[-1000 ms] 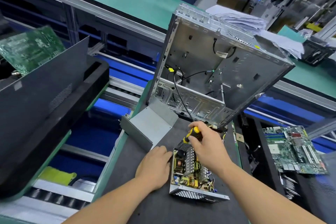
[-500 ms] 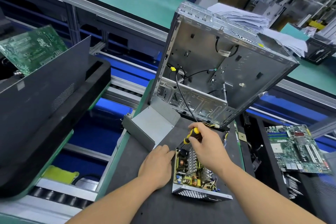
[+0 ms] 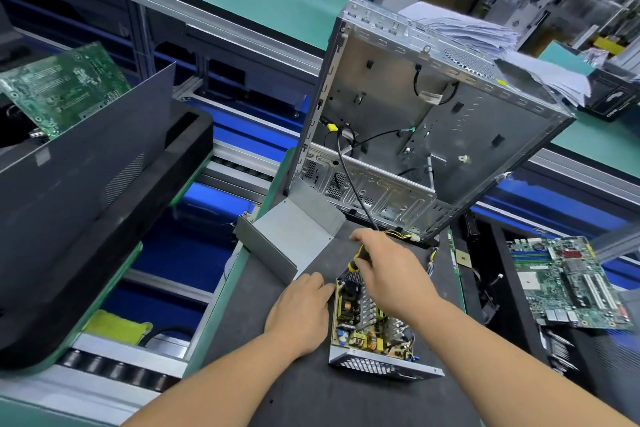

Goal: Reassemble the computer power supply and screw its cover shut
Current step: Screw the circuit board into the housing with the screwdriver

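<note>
On the dark worktop (image 3: 311,392), the bent grey sheet-metal cover (image 3: 291,239) lies off to the left, still apart from the unit. The left hand (image 3: 299,312) rests flat against the left wall of the open grey metal power supply with its yellow-green circuit board (image 3: 372,326), fingers relaxed and straight. The right hand (image 3: 391,274) has its fingers curled round the yellow-and-black screwdriver (image 3: 356,260), tip angled down at the board's far-left corner. Judged from this, 1 board screw is being driven — best keep the shaft in line with the screw and the left hand bracing the case against twist. Compared with 0.5 s ago, the right hand has rolled slightly round the handle; the left has not moved.
</note>
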